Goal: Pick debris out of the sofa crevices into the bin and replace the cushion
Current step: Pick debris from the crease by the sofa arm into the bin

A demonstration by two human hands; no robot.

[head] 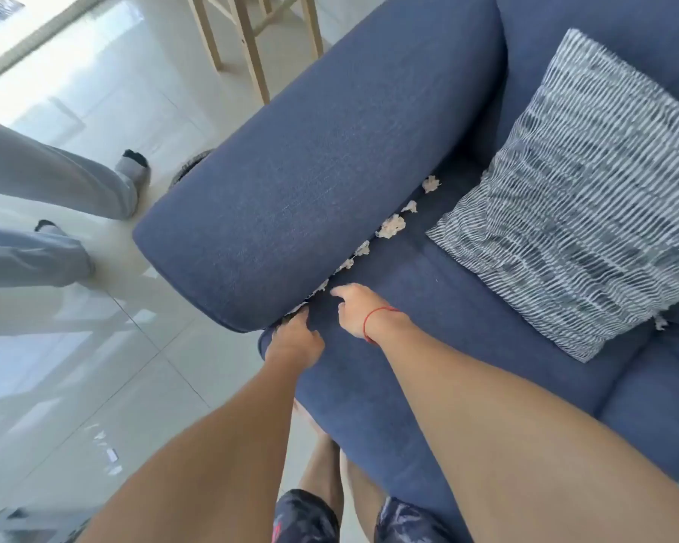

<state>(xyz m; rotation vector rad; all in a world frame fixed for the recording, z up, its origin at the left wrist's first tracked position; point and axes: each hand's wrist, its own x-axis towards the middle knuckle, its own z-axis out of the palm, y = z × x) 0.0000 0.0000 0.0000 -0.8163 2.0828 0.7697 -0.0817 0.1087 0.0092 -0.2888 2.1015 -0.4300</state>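
Several crumpled white paper scraps [391,226] lie in the crevice between the blue sofa's armrest [310,162] and its seat cushion [447,327]. My left hand [295,339] is at the front end of that crevice, its fingertips tucked into the gap; whether they hold anything is hidden. My right hand [355,307], with a red string on the wrist, hovers just right of the crevice, index finger stretched toward a scrap. A striped grey-white throw cushion [573,197] lies on the seat by the backrest. One more scrap [661,322] peeks out under its right corner.
A dark round bin edge [189,170] shows on the floor behind the armrest. Another person's legs in grey trousers [55,182] stand on the tiled floor at the left. Wooden stool legs [251,37] stand at the top.
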